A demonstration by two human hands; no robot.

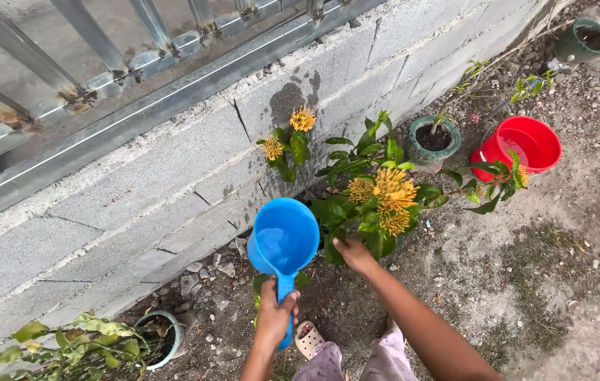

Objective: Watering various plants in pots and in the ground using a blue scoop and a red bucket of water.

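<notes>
Gripping the handle of a blue plastic water dipper [283,243], the left hand [275,316] has its fingers wrapped tight around it, the bowl held out level and low before the grey concrete block wall [166,169]. The right hand [353,255] reaches into the leaves of a yellow-flowered ixora shrub [382,201]; its fingertips are buried in foliage, so I cannot tell whether they pinch a stem or merely touch. Behind the shrub stands a green ceramic pot [432,138], with a red bucket [523,144] just beside it on bare soil. Another green pot [166,337] sits at lower left, partly screened by a leafy plant [74,346]. A sandalled foot [307,337] shows below the dipper.
</notes>
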